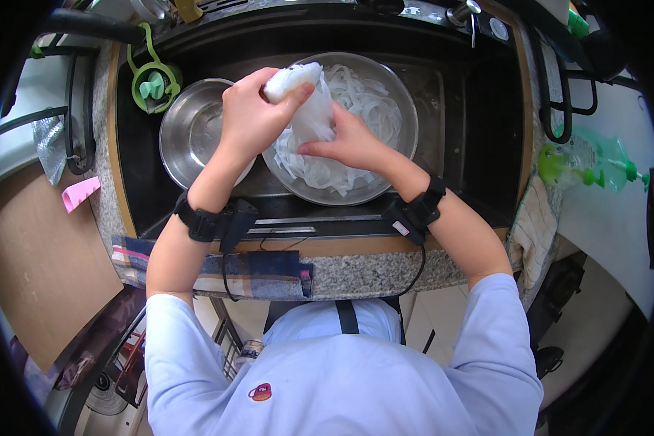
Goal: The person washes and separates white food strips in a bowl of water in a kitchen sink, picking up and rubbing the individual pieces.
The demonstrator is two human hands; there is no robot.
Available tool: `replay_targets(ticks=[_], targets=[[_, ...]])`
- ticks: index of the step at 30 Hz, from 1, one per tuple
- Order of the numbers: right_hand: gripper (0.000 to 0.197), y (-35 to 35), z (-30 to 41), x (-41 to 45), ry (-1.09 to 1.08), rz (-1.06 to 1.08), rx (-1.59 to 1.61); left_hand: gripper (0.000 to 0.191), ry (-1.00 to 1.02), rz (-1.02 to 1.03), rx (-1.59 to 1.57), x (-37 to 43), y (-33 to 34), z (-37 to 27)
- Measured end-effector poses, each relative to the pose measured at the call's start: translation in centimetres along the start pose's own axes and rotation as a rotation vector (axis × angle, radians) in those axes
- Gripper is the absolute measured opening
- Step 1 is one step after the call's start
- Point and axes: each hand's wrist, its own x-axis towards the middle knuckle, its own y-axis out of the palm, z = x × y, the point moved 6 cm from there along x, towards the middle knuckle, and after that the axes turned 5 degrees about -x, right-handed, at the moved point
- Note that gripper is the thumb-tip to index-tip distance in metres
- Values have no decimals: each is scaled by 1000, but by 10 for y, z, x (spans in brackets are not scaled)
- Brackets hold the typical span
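Observation:
My left hand is wrapped around the upper end of a bunched white plastic bag. The bag's lower part hangs between my hands, and my right hand has its fingers around it from the right, thumb pointing left. Both hands are above a large stainless steel bowl in the sink. Wide, translucent white noodle-like strips lie loosely in that bowl. To its left stands a smaller stainless steel bowl, partly hidden by my left forearm. What the bag contains cannot be made out.
The black sink surrounds both bowls. A green strainer basket sits at its left corner, near a pink clip-like object. A plaid cloth lies on the granite front edge. Green-topped bottles and a pale cloth are right.

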Motion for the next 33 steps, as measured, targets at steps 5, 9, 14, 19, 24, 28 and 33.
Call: replay_targets(ticks=[5, 9, 14, 19, 24, 28, 33], targets=[[53, -6, -21, 7, 97, -4, 95, 47, -251, 12, -174, 6, 21, 39], [45, -10, -21, -1, 200, 68, 211, 60, -368, 320, -712, -9, 53, 54], [45, -11, -24, -5, 285, 121, 291, 51, -526, 513, -912, -31, 77, 72], [50, -16, -40, -8, 367, 82, 203, 48, -423, 398, -698, -30, 79, 67], [50, -19, -43, -10, 297, 25, 107, 44, -214, 186, -380, -28, 66, 60], [51, -26, -47, -13, 289, -34, -101, 36, -184, 160, -231, -27, 64, 57], [53, -24, -61, -21, 370, 77, -208, 30, 8, 119, -357, -27, 65, 47]])
